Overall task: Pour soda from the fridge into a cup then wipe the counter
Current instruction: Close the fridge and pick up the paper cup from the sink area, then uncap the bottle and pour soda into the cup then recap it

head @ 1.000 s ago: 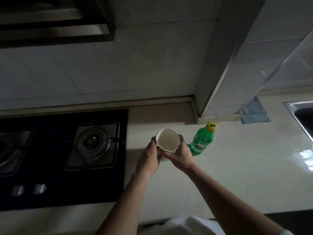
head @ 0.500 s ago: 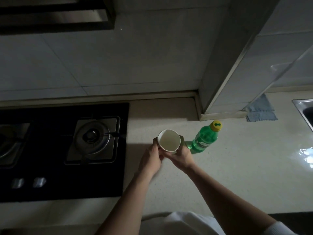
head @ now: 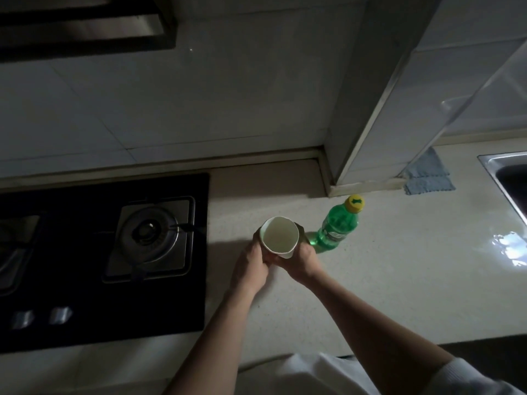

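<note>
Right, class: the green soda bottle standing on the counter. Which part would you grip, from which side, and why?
Grip the bottle round its labelled middle, probably coming from the sink side. The round, upright body suits a wrapping grip, and the counter leaves room there, while the cup, held by the left hand and right hand, crowds its other side.

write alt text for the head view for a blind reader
A person's left hand and right hand hold an empty-looking white paper cup at a pale counter, with a capped green soda bottle standing just to its right. A dark gas hob lies to the left; a blue cloth and a sink edge sit at the far right.
</note>
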